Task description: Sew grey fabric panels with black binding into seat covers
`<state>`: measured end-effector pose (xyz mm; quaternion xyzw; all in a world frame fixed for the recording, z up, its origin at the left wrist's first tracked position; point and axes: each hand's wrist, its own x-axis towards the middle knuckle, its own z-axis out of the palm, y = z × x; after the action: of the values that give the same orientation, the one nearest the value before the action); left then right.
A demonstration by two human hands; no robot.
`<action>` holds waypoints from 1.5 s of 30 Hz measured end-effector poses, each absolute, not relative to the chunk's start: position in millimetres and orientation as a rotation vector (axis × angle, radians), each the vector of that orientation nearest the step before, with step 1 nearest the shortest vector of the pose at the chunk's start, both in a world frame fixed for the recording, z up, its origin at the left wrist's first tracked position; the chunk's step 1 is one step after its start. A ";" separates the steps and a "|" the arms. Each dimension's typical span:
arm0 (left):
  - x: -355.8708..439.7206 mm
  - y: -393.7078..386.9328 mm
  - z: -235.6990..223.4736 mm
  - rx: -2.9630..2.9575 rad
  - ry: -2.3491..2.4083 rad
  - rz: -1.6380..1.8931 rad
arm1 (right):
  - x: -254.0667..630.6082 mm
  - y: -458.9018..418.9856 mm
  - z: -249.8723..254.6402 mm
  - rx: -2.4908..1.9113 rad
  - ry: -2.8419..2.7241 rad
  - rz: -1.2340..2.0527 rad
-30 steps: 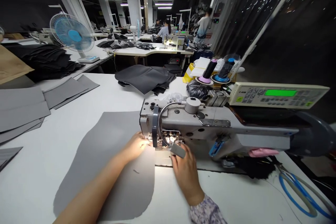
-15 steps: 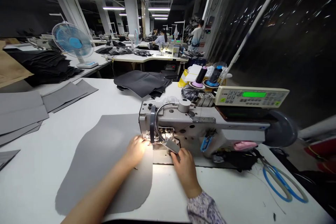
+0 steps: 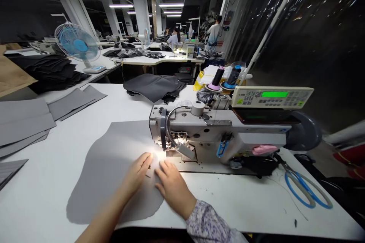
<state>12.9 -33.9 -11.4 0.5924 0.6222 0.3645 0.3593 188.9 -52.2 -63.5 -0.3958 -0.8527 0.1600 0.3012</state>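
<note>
A large grey fabric piece point(image 3: 111, 163) lies flat on the white table point(image 3: 242, 201), its right edge under the needle area of the grey sewing machine point(image 3: 216, 136). My left hand point(image 3: 138, 172) rests flat on the fabric, fingers stretched toward the lit needle area. My right hand point(image 3: 172, 186) lies beside it on the fabric's right edge, fingers extended and flat. Both hands are a little in front of the presser foot and hold nothing. A small thread scrap lies between them.
Blue-handled scissors point(image 3: 306, 191) lie at the right. A control panel with green display point(image 3: 270, 97) and thread cones point(image 3: 218, 78) sit behind the machine. Grey fabric stacks point(image 3: 25, 119) lie at left, dark fabric point(image 3: 154, 85) behind, a blue fan point(image 3: 78, 45) beyond. People work at distant tables.
Both hands have drawn back from the needle area toward me and now lie flat on the fabric; the right hand moved left from under the machine head.
</note>
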 end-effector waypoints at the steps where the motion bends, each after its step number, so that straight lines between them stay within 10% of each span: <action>1: 7.8 -24.9 -12.3 1.792 1.698 0.799 | 187.5 -52.7 -65.8 -1.045 -2.332 0.383; 8: 29.5 14.3 -22.3 2.416 1.958 0.039 | 182.1 -61.2 -69.3 -1.082 -2.410 0.311; 45: -46.3 -42.4 -66.2 2.413 1.803 0.592 | 144.8 -38.2 -62.6 -1.076 -2.453 0.357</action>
<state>-46.3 -42.4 -66.2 0.7856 0.5868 0.1929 0.0359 144.8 -38.2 -62.6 -0.3885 -0.8860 0.1291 0.2178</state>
